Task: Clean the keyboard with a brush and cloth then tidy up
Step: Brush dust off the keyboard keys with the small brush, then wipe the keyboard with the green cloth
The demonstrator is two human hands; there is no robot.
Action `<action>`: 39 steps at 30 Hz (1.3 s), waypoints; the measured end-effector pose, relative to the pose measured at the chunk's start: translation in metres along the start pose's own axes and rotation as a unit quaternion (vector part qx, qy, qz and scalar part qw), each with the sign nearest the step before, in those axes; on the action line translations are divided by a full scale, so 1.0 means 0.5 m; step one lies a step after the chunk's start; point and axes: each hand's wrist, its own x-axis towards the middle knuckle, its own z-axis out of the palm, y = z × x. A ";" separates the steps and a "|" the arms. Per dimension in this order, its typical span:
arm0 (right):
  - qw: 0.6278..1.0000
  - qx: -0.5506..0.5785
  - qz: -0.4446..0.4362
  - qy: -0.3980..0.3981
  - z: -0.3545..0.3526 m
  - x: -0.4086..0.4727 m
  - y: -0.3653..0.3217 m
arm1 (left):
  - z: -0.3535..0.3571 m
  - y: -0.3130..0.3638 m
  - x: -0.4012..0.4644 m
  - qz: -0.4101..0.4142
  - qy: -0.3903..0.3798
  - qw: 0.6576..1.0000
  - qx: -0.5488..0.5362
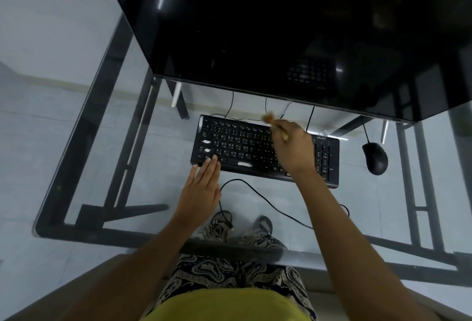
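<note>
A black keyboard (237, 146) lies on a glass desk (63, 142), its keys lettered in white, some with worn pale patches. My right hand (293, 149) hovers over the keyboard's right half and is shut on a small wooden-handled brush (274, 125), whose blurred bristle end points toward the top row of keys. My left hand (203, 188) lies flat with fingers together, its fingertips touching the keyboard's lower left corner. No cloth shows in the head view.
A large dark monitor (281, 40) stands behind the keyboard. A black mouse (375, 158) sits to the right, its cable running up. A black cable (255, 193) curls across the glass in front of the keyboard. My legs and feet show beneath the glass.
</note>
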 end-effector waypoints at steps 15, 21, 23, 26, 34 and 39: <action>0.968 -0.136 -0.159 0.137 -0.107 -0.058 0.120 | -0.091 0.100 0.139 0.032 0.039 0.997 -0.058; 0.969 -0.170 -0.075 0.161 -0.209 -0.158 0.332 | -0.094 0.329 0.241 0.134 0.035 0.988 -0.063; 0.971 -0.187 -0.013 0.149 -0.251 -0.206 0.424 | -0.074 0.429 0.261 0.169 0.019 0.983 -0.074; 0.969 -0.219 0.046 0.106 -0.306 -0.278 0.549 | -0.024 0.572 0.275 0.221 -0.011 0.972 -0.073; 0.962 -0.255 0.101 0.001 -0.359 -0.342 0.755 | 0.089 0.824 0.323 0.251 -0.097 0.962 -0.046; 0.974 -0.209 0.087 -0.002 -0.357 -0.343 0.781 | 0.124 0.860 0.326 0.222 -0.143 0.964 -0.009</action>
